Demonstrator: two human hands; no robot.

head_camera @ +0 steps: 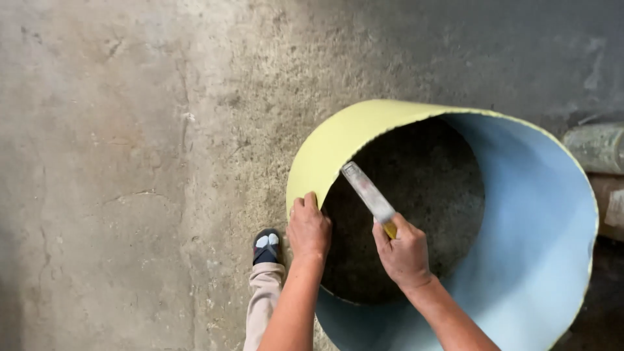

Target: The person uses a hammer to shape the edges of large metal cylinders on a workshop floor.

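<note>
A rough grey concrete floor (pixel 117 162) fills the frame, cracked and stained, darker toward the upper right. Nearest to me, at the bottom centre, I see a trouser leg and a foot in a dark sandal (pixel 266 247) planted on the floor just left of the arms. My left hand (pixel 309 227) sits at lower centre, its fingers (pixel 311 200) curled over the near edge of a big rolled sheet (pixel 539 260), yellow outside and pale blue inside, standing on the floor as an open ring. My right hand (pixel 404 252) is just beside it, inside the ring, closed tight around the yellow handle of a flat metal tool (pixel 367 192). The tool's long axis runs up and to the left from that hand, its tip close against the inner face of the ring's yellow edge, above the left hand. The left hand is the nearer one to that edge. Far right, some grey cylinders (pixel 598 148) lie beyond the ring.
</note>
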